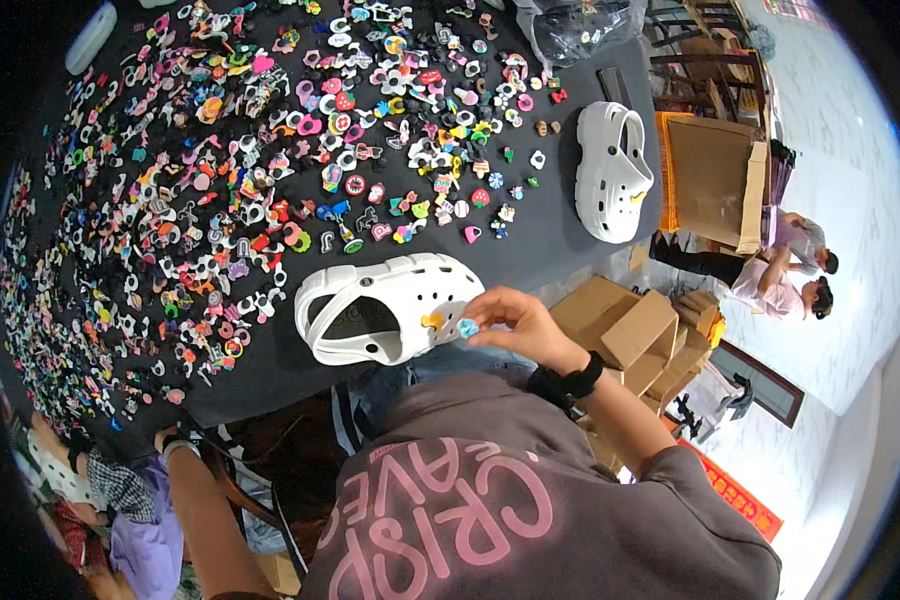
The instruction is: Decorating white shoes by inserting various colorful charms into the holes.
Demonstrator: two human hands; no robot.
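A white clog (pixel 410 280) with holes across its toe lies at the near edge of the black table, its toe pointing right. One yellow charm (pixel 431 320) sits on its upper. Close to the toe, my right hand (pixel 515 322) pinches a small blue-and-white shoe charm (pixel 468 327) between thumb and finger. My left hand (pixel 170 440) is low at the left by the table's near edge, away from the clog; its fingers are mostly hidden. A second white clog (pixel 610 172), also bearing a yellow charm, stands at the table's right end.
Many colourful shoe charms (pixel 260 180) cover the left and far parts of the black table (pixel 540 260). A clear plastic bag (pixel 580 30) lies at the far right corner. Cardboard boxes (pixel 610 320) stand beyond the right edge. Other people (pixel 780 270) are farther right.
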